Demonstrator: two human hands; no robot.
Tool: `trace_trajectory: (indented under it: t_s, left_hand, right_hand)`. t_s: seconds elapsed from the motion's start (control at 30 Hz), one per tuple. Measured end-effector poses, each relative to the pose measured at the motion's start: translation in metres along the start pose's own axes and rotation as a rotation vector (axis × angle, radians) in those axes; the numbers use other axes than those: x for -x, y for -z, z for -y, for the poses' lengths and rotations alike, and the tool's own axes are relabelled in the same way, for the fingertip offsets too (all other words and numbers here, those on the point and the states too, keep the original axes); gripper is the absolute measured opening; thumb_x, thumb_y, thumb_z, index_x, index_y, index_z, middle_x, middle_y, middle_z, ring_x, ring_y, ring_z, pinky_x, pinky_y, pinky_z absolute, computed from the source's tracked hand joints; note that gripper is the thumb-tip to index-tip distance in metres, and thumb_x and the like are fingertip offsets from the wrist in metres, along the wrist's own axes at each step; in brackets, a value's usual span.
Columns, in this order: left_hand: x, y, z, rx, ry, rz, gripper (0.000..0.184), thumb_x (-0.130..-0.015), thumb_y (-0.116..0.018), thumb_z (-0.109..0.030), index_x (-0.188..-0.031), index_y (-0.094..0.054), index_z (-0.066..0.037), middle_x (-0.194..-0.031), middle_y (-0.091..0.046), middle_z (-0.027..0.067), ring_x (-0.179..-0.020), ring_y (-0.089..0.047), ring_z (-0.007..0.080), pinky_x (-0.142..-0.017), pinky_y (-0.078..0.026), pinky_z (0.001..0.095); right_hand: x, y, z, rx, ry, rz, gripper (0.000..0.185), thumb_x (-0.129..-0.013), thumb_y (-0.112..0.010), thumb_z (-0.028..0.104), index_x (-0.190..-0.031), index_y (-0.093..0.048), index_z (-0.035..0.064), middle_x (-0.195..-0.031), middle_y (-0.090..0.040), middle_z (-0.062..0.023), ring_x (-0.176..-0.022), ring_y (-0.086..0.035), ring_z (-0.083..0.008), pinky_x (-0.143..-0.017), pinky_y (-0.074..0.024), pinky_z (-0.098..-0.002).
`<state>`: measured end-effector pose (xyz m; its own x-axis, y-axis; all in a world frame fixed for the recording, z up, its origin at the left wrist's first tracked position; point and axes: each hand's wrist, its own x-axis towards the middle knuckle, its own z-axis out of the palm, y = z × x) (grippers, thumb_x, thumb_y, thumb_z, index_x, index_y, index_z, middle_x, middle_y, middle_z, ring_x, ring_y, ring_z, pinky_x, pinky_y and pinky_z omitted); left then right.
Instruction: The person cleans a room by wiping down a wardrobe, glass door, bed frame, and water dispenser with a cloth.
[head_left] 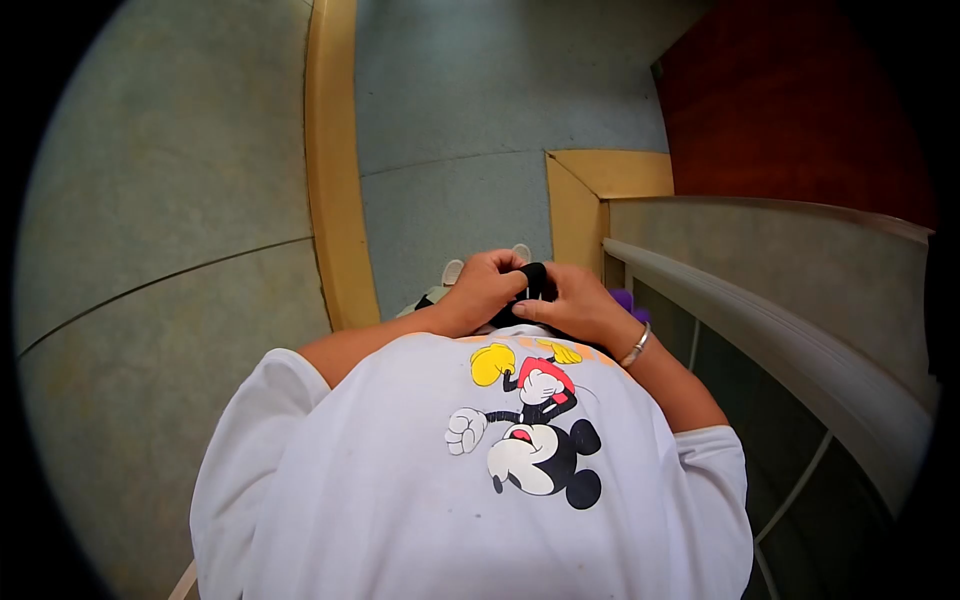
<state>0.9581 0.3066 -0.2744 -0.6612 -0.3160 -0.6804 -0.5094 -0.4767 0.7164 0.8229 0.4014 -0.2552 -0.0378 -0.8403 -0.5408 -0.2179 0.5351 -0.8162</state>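
Both hands meet in front of my waist, just past the hem of the white T-shirt (370,470) with its cartoon mouse print. Between them is a black fabric piece (536,280), bunched with a band-like loop on top; its exact kind cannot be made out. My left hand (486,292) has its fingers curled closed on the near-left side of it. My right hand (578,302), with a silver bracelet (637,344) at the wrist, pinches it from the right. The lower part of the black fabric is hidden behind the hands and shirt.
Light shoes (453,271) show on the grey floor (450,120) beyond my hands. A purple object (629,305) is partly hidden by my right wrist. Yellowish trim (335,160) edges the pale panel on the left. A rail (750,300) and brown panel (790,110) stand right.
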Motion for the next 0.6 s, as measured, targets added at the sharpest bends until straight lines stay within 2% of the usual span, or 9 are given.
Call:
trace_trajectory:
  t_s: [0.13, 0.17, 0.2, 0.23, 0.3, 0.33, 0.4, 0.47, 0.6]
  left_hand:
    - [-0.003, 0.004, 0.000, -0.032, 0.014, 0.078, 0.013, -0.072, -0.052, -0.012, -0.082, -0.052, -0.003, -0.070, -0.050, -0.0001, -0.057, -0.044, 0.0046, -0.052, -0.036, 0.0177]
    - [-0.004, 0.006, 0.001, 0.090, 0.097, 0.199, 0.019, -0.072, -0.054, -0.012, -0.088, -0.051, -0.002, -0.076, -0.053, 0.0020, -0.064, -0.048, 0.0065, -0.058, -0.039, 0.0188]
    - [-0.004, 0.007, 0.001, 0.213, 0.179, 0.317, 0.025, -0.072, -0.055, -0.012, -0.094, -0.051, -0.001, -0.083, -0.055, 0.0040, -0.071, -0.051, 0.0085, -0.064, -0.042, 0.0199]
    - [-0.001, 0.007, -0.001, 0.216, 0.176, 0.313, 0.025, -0.072, -0.055, -0.012, -0.094, -0.051, -0.001, -0.083, -0.055, 0.0040, -0.071, -0.051, 0.0085, -0.064, -0.042, 0.0199]
    - [0.011, 0.005, -0.009, -0.316, -0.034, 0.378, 0.042, -0.071, -0.061, -0.013, -0.108, -0.046, 0.001, -0.099, -0.056, 0.0096, -0.088, -0.053, 0.0132, -0.078, -0.042, 0.0237]
    - [0.011, 0.005, -0.005, -0.330, 0.015, 0.363, 0.047, -0.069, -0.066, -0.013, -0.109, -0.048, 0.002, -0.102, -0.056, 0.0132, -0.093, -0.054, 0.0167, -0.084, -0.041, 0.0265]
    - [0.017, 0.003, -0.011, -0.368, 0.021, 0.333, 0.043, -0.069, -0.067, -0.013, -0.106, -0.051, 0.003, -0.098, -0.058, 0.0126, -0.090, -0.055, 0.0162, -0.082, -0.042, 0.0266]
    - [0.019, 0.004, -0.012, -0.404, 0.032, 0.305, 0.039, -0.069, -0.067, -0.013, -0.102, -0.054, 0.003, -0.094, -0.059, 0.0121, -0.087, -0.056, 0.0157, -0.079, -0.043, 0.0266]
    - [0.020, 0.002, -0.008, -0.337, 0.023, 0.285, 0.038, -0.069, -0.067, -0.013, -0.101, -0.056, 0.003, -0.089, -0.061, 0.0102, -0.081, -0.056, 0.0141, -0.074, -0.045, 0.0263]
  right_hand:
    - [0.000, -0.001, -0.011, -0.078, 0.057, -0.019, 0.022, -0.067, -0.060, 0.018, -0.080, -0.058, -0.0003, -0.065, -0.057, -0.0118, -0.057, -0.052, -0.0179, -0.055, -0.0420, -0.0281]
    - [0.002, 0.001, -0.015, -0.073, 0.058, -0.017, 0.022, -0.067, -0.060, 0.018, -0.080, -0.058, -0.0003, -0.065, -0.057, -0.0118, -0.057, -0.052, -0.0179, -0.055, -0.0420, -0.0281]
    - [0.005, 0.004, -0.019, -0.104, 0.014, -0.100, 0.020, -0.067, -0.058, 0.015, -0.079, -0.058, -0.0005, -0.065, -0.057, -0.0117, -0.056, -0.051, -0.0176, -0.054, -0.0418, -0.0276]
    - [0.007, 0.005, -0.021, -0.136, -0.029, -0.183, 0.018, -0.067, -0.056, 0.012, -0.078, -0.057, -0.0008, -0.065, -0.057, -0.0116, -0.056, -0.051, -0.0173, -0.054, -0.0415, -0.0272]
    - [0.009, 0.000, -0.019, -0.085, -0.035, -0.237, 0.016, -0.067, -0.050, 0.006, -0.081, -0.056, -0.0008, -0.066, -0.058, -0.0122, -0.058, -0.053, -0.0170, -0.055, -0.0425, -0.0269]
    - [0.008, -0.007, -0.021, -0.128, 0.080, -0.362, 0.017, -0.067, -0.050, 0.003, -0.082, -0.056, 0.0002, -0.070, -0.057, -0.0118, -0.059, -0.054, -0.0179, -0.056, -0.0436, -0.0273]
    - [0.007, -0.009, -0.018, -0.167, 0.206, -0.486, 0.018, -0.067, -0.049, 0.001, -0.084, -0.055, 0.0013, -0.073, -0.057, -0.0114, -0.060, -0.056, -0.0188, -0.056, -0.0447, -0.0277]
    - [0.010, -0.004, -0.007, 0.542, 0.472, -0.321, 0.018, -0.067, -0.051, -0.001, -0.084, -0.055, 0.0040, -0.080, -0.053, -0.0102, -0.063, -0.057, -0.0206, -0.056, -0.0469, -0.0291]
    - [0.013, 0.002, -0.008, 0.802, 0.623, -0.247, 0.010, -0.066, -0.054, 0.006, -0.076, -0.056, 0.0048, -0.078, -0.048, -0.0081, -0.064, -0.055, -0.0201, -0.054, -0.0469, -0.0293]
